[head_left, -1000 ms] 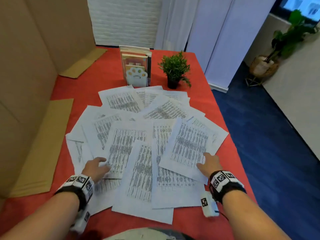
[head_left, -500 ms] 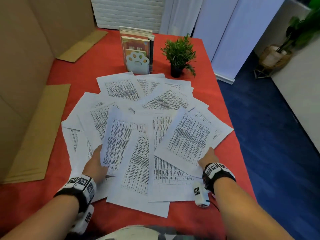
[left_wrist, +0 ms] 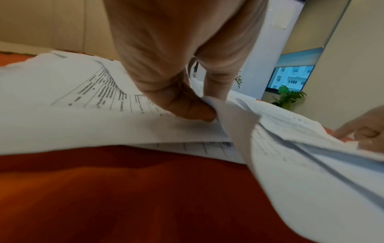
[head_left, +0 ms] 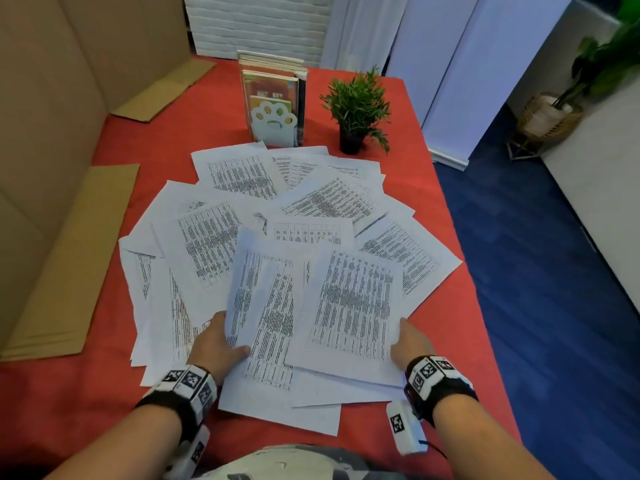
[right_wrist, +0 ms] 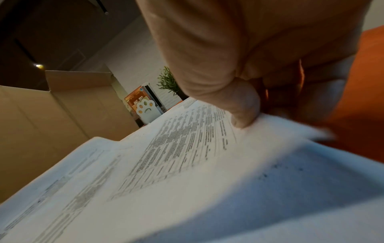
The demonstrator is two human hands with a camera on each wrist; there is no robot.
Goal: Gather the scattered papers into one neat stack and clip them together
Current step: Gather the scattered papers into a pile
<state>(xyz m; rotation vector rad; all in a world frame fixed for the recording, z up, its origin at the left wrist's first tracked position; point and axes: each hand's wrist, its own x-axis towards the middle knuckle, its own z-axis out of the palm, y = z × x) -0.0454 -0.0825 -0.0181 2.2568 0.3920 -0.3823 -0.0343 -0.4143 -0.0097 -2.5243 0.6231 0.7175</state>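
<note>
A red-covered table [head_left: 433, 188] is spread from centre to near edge with printed papers [head_left: 214, 237]. A sheet [head_left: 263, 306] near the front edge is pinched by the left hand [head_left: 213, 346]; its neighbour [head_left: 349, 306] is pinched by the right hand [head_left: 410, 344].

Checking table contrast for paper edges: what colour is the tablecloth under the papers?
Red-orange, plain, no pattern: tablecloth under the papers. Shows best in the head view.
</note>
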